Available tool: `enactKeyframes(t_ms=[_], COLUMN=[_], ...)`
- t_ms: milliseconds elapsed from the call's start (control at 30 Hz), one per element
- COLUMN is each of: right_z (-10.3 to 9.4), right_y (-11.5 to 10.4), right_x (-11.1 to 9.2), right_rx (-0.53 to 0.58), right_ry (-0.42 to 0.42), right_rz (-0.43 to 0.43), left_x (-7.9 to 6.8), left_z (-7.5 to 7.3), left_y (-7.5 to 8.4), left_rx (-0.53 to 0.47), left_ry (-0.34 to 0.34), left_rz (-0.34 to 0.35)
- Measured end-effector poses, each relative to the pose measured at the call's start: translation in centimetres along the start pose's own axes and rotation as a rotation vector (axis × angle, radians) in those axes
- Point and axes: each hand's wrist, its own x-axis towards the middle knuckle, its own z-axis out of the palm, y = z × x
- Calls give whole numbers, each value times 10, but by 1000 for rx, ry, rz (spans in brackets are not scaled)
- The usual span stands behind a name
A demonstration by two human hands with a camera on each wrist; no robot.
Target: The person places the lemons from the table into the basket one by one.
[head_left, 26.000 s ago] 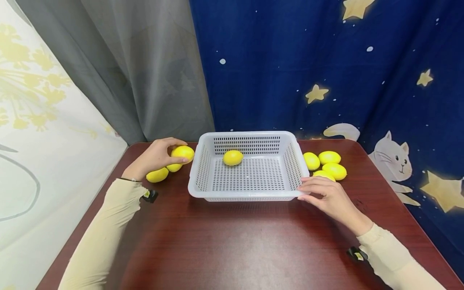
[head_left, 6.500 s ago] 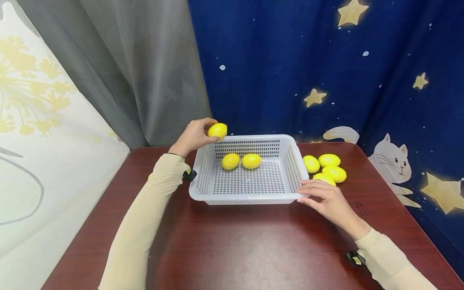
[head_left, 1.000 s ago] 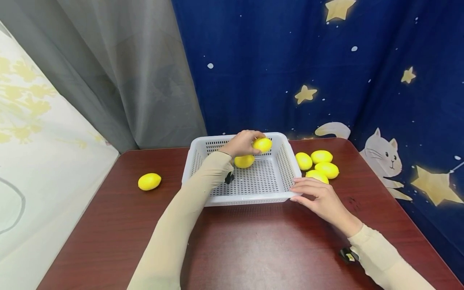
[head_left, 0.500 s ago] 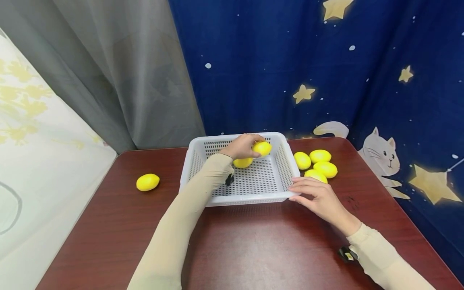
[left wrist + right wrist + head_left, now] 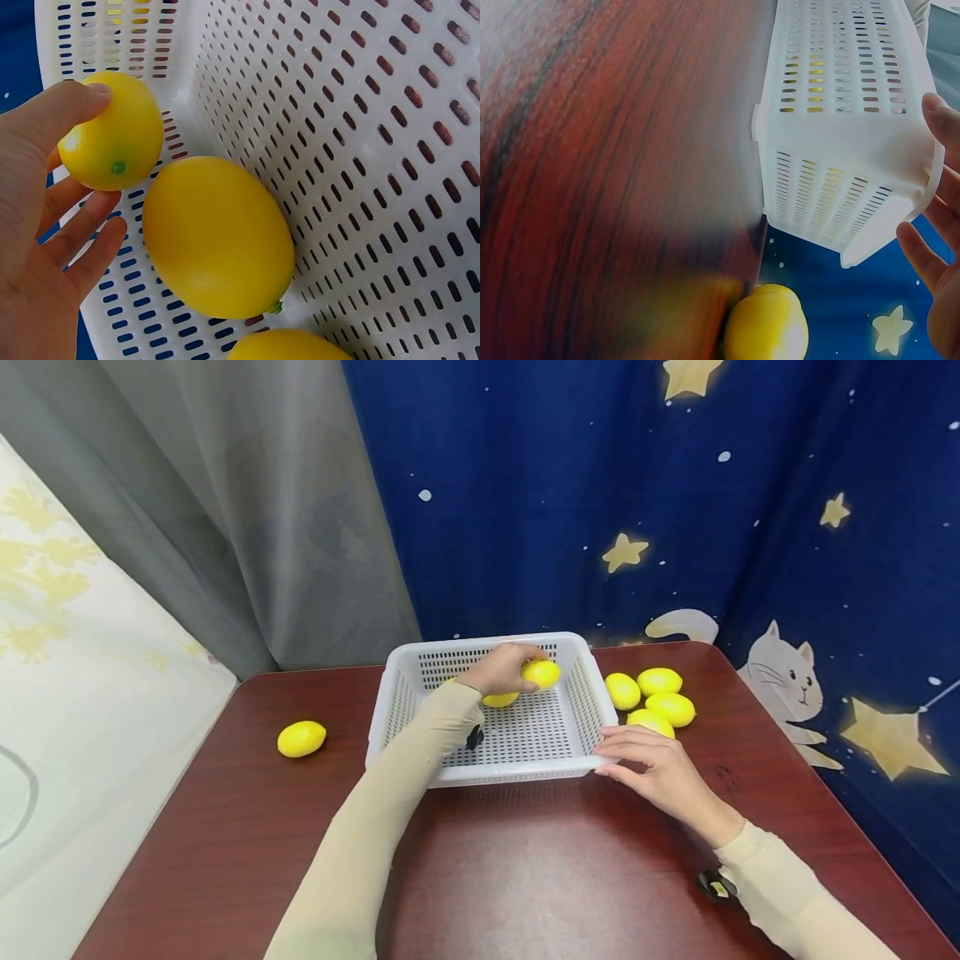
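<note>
My left hand (image 5: 500,668) is down inside the white plastic basket (image 5: 510,770), holding a lemon (image 5: 543,673) between thumb and fingers near the basket's back right. In the left wrist view the held lemon (image 5: 120,139) sits just beside a second lemon (image 5: 217,236) on the basket floor, and part of a third lemon (image 5: 289,346) shows at the bottom edge. My forearm mostly covers that third one in the head view. At the near right corner my right hand (image 5: 663,768) grips the basket rim, its thumb over the edge in the right wrist view.
Several lemons (image 5: 670,709) lie clustered on the table right of the basket, close to my right hand. A single lemon (image 5: 302,739) rests at the left. Grey (image 5: 217,527) and blue (image 5: 517,510) curtains hang behind the dark red table (image 5: 525,860).
Since 26 seconds ago, another lemon has joined the one lying in the basket. Lately my left hand carried its lemon from above the back left rim rightward and down inside. My right hand stayed put.
</note>
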Motion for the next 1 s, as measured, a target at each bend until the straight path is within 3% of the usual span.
enactKeyframes(t_ms=[233, 667, 1000], right_z=[0, 0, 0], right_y=[0, 0, 2], right_x=[0, 0, -1], right_rx=[-1, 11, 13], right_ry=[1, -11, -11], right_rz=[4, 17, 15], left_x=[7, 5, 8], left_z=[8, 15, 18], left_y=[-4, -4, -5], left_rx=[49, 51, 89], left_ry=[8, -22, -45], left_rz=[18, -6, 22])
